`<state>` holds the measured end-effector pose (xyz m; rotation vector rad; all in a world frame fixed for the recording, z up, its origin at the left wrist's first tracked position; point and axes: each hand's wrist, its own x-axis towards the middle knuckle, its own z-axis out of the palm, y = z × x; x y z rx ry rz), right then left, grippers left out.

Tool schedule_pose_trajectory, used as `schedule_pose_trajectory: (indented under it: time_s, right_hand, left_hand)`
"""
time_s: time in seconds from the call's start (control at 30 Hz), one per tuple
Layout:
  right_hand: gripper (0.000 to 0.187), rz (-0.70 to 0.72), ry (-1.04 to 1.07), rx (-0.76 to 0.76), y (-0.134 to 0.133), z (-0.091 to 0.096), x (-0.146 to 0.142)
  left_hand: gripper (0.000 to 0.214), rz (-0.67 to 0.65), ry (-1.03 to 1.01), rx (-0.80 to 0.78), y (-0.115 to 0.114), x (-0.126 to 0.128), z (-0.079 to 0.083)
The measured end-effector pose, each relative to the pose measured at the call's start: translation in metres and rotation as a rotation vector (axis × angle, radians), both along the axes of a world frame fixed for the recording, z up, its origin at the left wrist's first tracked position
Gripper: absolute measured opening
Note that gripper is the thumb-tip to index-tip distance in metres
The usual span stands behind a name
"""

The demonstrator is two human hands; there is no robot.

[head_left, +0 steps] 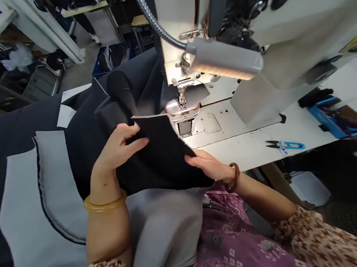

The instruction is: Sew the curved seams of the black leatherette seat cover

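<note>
Pinching black fabric (164,153) by its edges, left grip (118,147), right grip (208,164) opposite, top edge (150,116) near machine post (185,128).

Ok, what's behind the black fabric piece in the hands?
Past the black fabric piece, the shiny metal post and more dark fabric show. Whatever lies directly behind it is covered; I can't tell.

Black fabric panel (164,153), pale grey cloth (169,225), purple floral apron (231,251), brown-patterned sleeves (330,236), yellow bangle (105,206), blue-handled snips (290,145)
</note>
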<state>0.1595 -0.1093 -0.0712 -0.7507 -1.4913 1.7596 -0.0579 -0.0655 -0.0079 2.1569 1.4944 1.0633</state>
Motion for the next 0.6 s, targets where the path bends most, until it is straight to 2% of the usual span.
schedule_pose_trajectory:
  time_s: [0.07,0.17,0.27,0.33,0.47,0.53,0.6]
  right_hand:
    - [0.042,-0.101,0.087,-0.168,-0.001,-0.006,0.011]
    - [0.038,-0.313,0.186,-0.342,-0.004,-0.013,0.024]
    - [0.039,-0.554,0.258,-0.518,-0.003,-0.016,0.032]
    - [0.041,-0.654,0.298,-0.601,-0.001,-0.017,0.033]
    - [0.042,-0.651,0.32,-0.688,0.004,-0.026,0.03]
    - [0.038,-0.615,0.295,-0.661,0.007,-0.031,0.031]
    - [0.035,-0.57,0.259,-0.572,0.016,-0.03,0.033]
  left_hand:
    - [0.038,0.0,0.084,0.022,0.011,0.014,-0.001]
    - [0.036,0.011,0.223,0.051,0.026,0.041,-0.006]
    - [0.037,0.006,0.407,0.065,0.038,0.065,-0.014]
    - [0.034,0.01,0.454,0.075,0.043,0.075,-0.023]
    - [0.036,-0.011,0.407,0.155,0.044,0.077,-0.041]
    - [0.033,-0.014,0.451,0.176,0.042,0.073,-0.046]
    - [0.03,0.007,0.521,0.163,0.039,0.072,-0.047]
